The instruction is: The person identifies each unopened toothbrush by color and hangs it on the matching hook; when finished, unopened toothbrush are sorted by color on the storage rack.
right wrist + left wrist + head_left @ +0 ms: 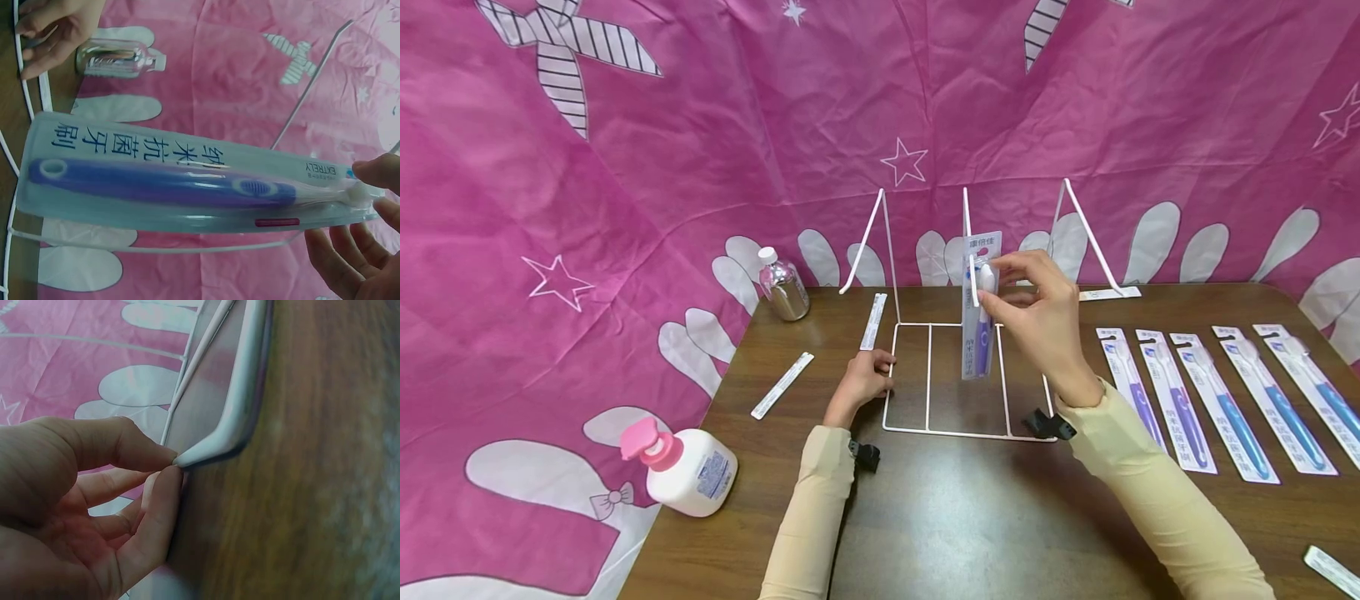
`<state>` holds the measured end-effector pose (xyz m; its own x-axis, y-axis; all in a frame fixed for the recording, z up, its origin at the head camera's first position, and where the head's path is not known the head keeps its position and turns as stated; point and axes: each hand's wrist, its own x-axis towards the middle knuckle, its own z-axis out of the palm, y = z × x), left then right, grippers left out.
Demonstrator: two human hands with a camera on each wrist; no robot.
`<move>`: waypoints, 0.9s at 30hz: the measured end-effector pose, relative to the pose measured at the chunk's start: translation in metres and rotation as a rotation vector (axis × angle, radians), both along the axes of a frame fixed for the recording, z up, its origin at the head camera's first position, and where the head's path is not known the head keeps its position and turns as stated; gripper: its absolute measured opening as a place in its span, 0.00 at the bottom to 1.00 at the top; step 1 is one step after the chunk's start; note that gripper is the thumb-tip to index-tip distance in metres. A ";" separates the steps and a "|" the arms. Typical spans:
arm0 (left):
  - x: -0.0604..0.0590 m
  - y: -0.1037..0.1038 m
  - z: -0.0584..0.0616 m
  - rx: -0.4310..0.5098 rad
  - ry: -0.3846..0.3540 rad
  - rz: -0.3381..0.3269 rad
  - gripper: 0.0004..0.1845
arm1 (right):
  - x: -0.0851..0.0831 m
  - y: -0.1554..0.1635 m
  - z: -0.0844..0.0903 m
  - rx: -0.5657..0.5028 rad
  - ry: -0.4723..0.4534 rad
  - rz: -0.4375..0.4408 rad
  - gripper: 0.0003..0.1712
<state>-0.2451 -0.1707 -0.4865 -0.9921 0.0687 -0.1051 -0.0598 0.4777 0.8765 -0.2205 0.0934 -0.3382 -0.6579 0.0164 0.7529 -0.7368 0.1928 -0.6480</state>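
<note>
A white wire rack [970, 434] with three sloping prongs stands on the table. My left hand [863, 382] pinches the left side wire of its base between thumb and fingers, clearly seen in the left wrist view. A packaged purple toothbrush [977, 350] hangs upright at the middle prong [973, 279], whose front end shows before the package while its rear runs behind it. My right hand [1037, 312] holds the upper right edge of this package near the brush head. In the right wrist view the toothbrush pack [162, 184] lies across the picture, fingertips at its head end.
Several packaged toothbrushes [1236, 417] lie in a row on the right. To the left stand a white pump bottle [696, 475] with a pink top and a silvery bottle [786, 287]. White strips [782, 386] lie about the table. A pink curtain [737, 150] hangs behind.
</note>
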 end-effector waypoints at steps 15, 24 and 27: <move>0.002 -0.001 0.003 -0.005 -0.001 0.003 0.19 | -0.052 -0.014 -0.002 0.020 0.052 -0.107 0.21; 0.001 0.000 0.002 -0.002 0.005 0.005 0.20 | -0.080 -0.020 0.000 0.042 0.065 -0.149 0.20; 0.000 0.001 0.003 -0.001 0.005 0.010 0.20 | -0.089 -0.021 0.002 0.059 0.068 -0.172 0.20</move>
<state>-0.2453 -0.1702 -0.4836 -0.9933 0.0585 -0.0999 -0.0599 0.4783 0.8761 -0.3099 0.0720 -0.3366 -0.5964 0.0792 0.7988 -0.7315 0.3560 -0.5815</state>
